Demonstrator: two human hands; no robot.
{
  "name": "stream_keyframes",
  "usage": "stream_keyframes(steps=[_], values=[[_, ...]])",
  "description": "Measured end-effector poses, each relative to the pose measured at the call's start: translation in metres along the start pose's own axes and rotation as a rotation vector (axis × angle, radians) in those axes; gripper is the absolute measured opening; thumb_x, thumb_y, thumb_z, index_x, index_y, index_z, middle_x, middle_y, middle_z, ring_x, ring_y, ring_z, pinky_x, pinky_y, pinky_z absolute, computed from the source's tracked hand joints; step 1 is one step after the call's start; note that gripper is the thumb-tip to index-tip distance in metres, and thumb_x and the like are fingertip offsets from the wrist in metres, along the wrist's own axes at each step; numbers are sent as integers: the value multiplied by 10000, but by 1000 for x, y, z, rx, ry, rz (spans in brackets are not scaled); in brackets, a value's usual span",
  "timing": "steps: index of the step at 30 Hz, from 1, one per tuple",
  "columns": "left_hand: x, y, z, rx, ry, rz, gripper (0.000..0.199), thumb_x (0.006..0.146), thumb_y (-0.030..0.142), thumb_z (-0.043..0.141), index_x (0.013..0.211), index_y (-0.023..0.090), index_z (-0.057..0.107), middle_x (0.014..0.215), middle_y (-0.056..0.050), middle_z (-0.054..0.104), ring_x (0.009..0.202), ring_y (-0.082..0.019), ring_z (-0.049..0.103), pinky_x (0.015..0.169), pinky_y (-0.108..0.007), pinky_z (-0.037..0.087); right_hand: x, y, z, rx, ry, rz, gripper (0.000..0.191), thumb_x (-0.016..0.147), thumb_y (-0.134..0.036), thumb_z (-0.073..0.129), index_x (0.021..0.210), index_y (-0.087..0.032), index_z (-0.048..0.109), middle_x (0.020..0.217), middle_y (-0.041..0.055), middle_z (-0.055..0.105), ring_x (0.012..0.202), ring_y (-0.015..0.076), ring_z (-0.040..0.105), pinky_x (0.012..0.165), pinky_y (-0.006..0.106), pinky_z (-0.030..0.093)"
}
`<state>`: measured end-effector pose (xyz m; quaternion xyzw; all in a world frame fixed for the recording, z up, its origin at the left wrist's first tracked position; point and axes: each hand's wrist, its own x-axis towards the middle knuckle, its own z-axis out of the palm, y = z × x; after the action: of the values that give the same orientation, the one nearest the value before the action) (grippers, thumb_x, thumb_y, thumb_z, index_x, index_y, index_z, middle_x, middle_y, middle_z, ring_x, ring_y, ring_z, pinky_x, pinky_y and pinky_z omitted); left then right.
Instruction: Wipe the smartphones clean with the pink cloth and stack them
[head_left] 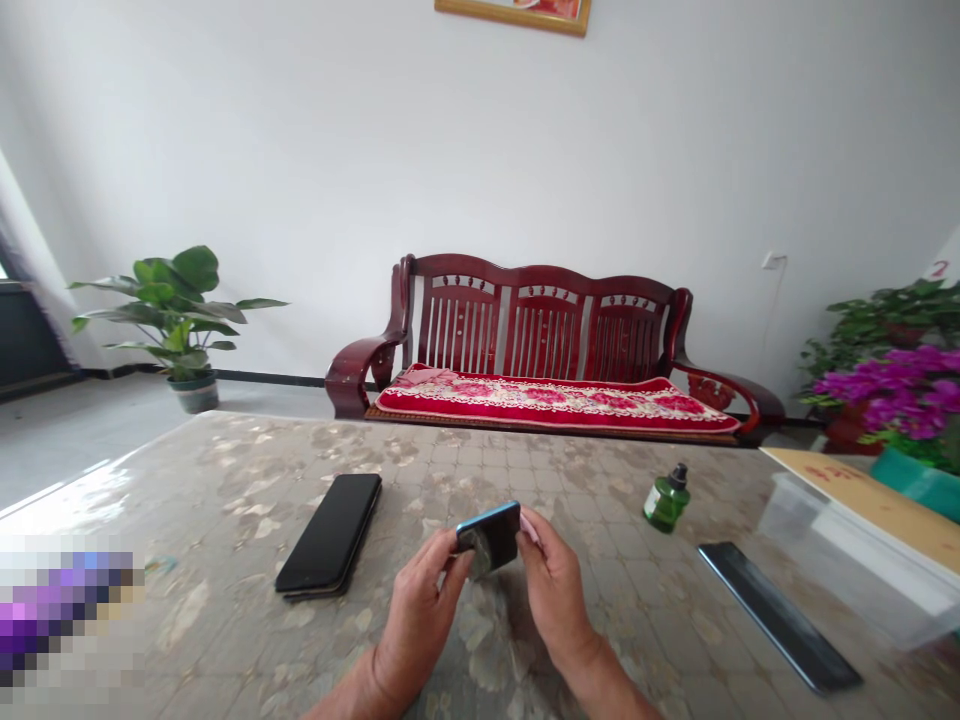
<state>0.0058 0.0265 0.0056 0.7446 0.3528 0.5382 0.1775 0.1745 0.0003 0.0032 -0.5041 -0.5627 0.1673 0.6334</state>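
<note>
Above the patterned table cover, a blue-edged smartphone (499,538) is held sideways and tilted, its dark screen turned toward me. Thumb and fingers of my left hand (429,598) are closed on its left end. At the right end, my right hand (556,592) grips it too, and a thin pale pink piece (529,527) shows between fingers and phone; I cannot make out what it is. A larger black phone (331,535) lies on the table to the left of my hands. Another dark phone (780,615) lies at the right.
A green bottle (667,500) with a black cap stands right of my hands. Beyond it are a clear plastic box (832,560) with a tan board (870,495) on top and purple flowers (900,390). Behind the table (225,470) stands a red wooden bench (540,320).
</note>
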Motion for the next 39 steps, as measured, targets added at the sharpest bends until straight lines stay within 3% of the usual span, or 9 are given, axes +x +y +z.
stream_keyframes(steps=[4, 7, 11, 15, 20, 24, 30, 39], values=[[-4, -4, 7, -151, -15, -119, 73, 890, 285, 564, 888, 215, 544, 692, 32, 674, 590, -143, 681, 555, -202, 543, 10, -14, -12, -152, -90, -182, 292, 962, -228, 468, 1185, -276, 651, 1124, 47, 698, 1042, 188, 647, 919, 329, 524], [-5, -3, 8, -135, 27, -135, 135, 861, 296, 593, 953, 217, 533, 722, 33, 685, 606, -147, 683, 583, -216, 553, 15, -22, -20, -280, -153, -304, 337, 978, -196, 425, 1241, -288, 614, 1065, 48, 697, 996, 186, 639, 877, 331, 528], [-1, 0, 1, -24, 63, -106, 168, 870, 317, 582, 1002, 214, 567, 775, 20, 686, 644, -149, 669, 625, -233, 550, 20, -30, -25, -398, -220, -397, 361, 988, -179, 394, 1279, -275, 585, 1005, 60, 691, 930, 196, 628, 824, 349, 529], [3, -4, -6, 65, 10, -20, 143, 908, 333, 545, 960, 220, 617, 798, 8, 694, 701, -153, 670, 660, -234, 529, 20, -33, -24, -500, -260, -499, 358, 993, -177, 393, 1292, -252, 576, 973, 64, 692, 896, 196, 622, 812, 362, 527], [3, -14, -8, 158, -63, -1, 179, 914, 360, 535, 938, 228, 654, 764, 6, 711, 669, -155, 674, 637, -227, 514, 13, -26, -20, -604, -197, -618, 405, 987, -141, 390, 1347, -251, 539, 1086, 57, 707, 1013, 190, 635, 943, 384, 507], [3, -16, -8, 186, -85, -73, 176, 904, 358, 533, 940, 237, 657, 761, 14, 728, 664, -161, 693, 608, -217, 513, 12, -8, -27, -661, -206, -587, 470, 975, -106, 370, 1386, -296, 496, 1260, 21, 651, 1150, 176, 601, 1056, 408, 452], [8, -20, -4, 180, -33, -138, 183, 881, 358, 546, 959, 232, 654, 774, 15, 742, 655, -169, 703, 599, -221, 519, 17, 21, -44, -719, -78, -512, 499, 944, -60, 326, 1316, -280, 576, 1234, 39, 668, 1130, 193, 625, 1050, 467, 462], [4, -23, -6, 215, -74, -171, 184, 885, 364, 542, 971, 237, 644, 758, 19, 737, 663, -177, 702, 589, -230, 502, 7, 1, -27, -713, -172, -553, 494, 979, -115, 379, 1437, -297, 419, 1336, 33, 598, 1238, 191, 553, 1088, 452, 430]])
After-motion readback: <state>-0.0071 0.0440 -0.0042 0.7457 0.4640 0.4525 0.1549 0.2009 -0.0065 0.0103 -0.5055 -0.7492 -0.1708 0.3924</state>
